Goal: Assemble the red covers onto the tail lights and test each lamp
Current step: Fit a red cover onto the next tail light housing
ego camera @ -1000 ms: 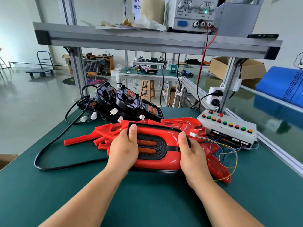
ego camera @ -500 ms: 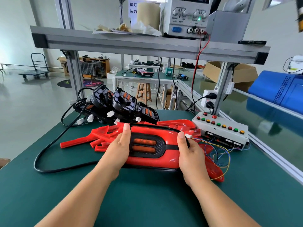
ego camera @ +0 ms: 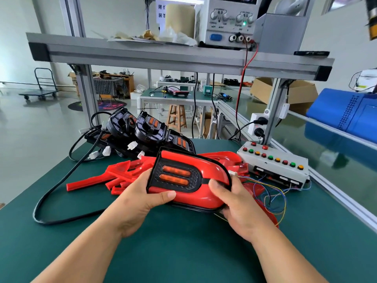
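Observation:
A tail light [ego camera: 204, 170] with a red cover and a black insert holding two orange bars is tilted up off the green mat. My left hand [ego camera: 140, 199] grips its left end, thumb on the red front. My right hand [ego camera: 238, 207] grips its right end, where a white connector and coloured wires [ego camera: 271, 193] come out. Behind it lies a pile of loose red covers [ego camera: 122, 176]. Several black uncovered tail lights [ego camera: 142, 129] are stacked at the back left. A white test box [ego camera: 285, 168] with red, green and orange buttons sits at the right.
A thick black cable [ego camera: 61, 184] loops over the left of the green mat [ego camera: 183, 252]. An aluminium shelf [ego camera: 163, 58] overhead carries a power supply [ego camera: 226, 21] with red and black leads running down. A socket block [ego camera: 258, 125] hangs on the right post.
Both hands have lifted the tail light off the mat and tilted its face toward me. My thumbs moved from the top edge to the front of the cover.

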Demonstrator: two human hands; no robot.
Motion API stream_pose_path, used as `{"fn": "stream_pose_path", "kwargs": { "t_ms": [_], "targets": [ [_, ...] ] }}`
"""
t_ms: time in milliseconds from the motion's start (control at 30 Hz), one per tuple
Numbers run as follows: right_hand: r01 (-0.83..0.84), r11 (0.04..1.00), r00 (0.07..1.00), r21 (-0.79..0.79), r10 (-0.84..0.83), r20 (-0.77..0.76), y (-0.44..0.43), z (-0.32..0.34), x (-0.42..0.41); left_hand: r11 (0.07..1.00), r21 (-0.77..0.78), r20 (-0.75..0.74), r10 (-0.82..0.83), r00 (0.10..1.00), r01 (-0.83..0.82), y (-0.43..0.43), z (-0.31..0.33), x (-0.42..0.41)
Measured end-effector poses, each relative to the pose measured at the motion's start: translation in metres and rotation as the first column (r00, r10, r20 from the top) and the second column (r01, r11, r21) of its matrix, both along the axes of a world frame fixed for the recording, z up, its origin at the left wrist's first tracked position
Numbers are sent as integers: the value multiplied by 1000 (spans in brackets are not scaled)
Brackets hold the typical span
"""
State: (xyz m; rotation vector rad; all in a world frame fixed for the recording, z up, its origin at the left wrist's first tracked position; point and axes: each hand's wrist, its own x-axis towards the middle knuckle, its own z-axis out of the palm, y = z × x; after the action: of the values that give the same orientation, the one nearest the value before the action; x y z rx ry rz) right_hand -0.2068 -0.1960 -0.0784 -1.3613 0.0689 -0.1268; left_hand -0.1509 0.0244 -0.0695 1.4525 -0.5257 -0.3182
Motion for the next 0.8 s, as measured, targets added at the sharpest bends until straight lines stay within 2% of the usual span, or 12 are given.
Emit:
{"fn": "stream_pose_path", "kwargs": {
  "t_ms": [67, 133, 533, 700, 800],
  "targets": [
    [-105, 993, 994, 49, 105, 5, -4, -3, -1, 998, -41, -10, -50, 999, 50, 4, 1, 2],
    [-137, 989, 991, 60, 137, 0, -5, -3, -2, 991, -64, -13, -120, 993, 119, 8, 1, 3],
    [-101, 994, 995, 38, 99, 29, -7, -6, -1, 998, 53, 175, -37, 984, 28, 4, -3, 5],
    [-113, 992, 994, 51, 113, 11, -8, -7, -2, 995, 92, 180, -59, 982, 43, 8, -2, 6],
    [-136, 988, 991, 69, 137, -5, -10, -5, -2, 986, 112, 146, -139, 980, 123, 15, 3, 7]
  ]
}}
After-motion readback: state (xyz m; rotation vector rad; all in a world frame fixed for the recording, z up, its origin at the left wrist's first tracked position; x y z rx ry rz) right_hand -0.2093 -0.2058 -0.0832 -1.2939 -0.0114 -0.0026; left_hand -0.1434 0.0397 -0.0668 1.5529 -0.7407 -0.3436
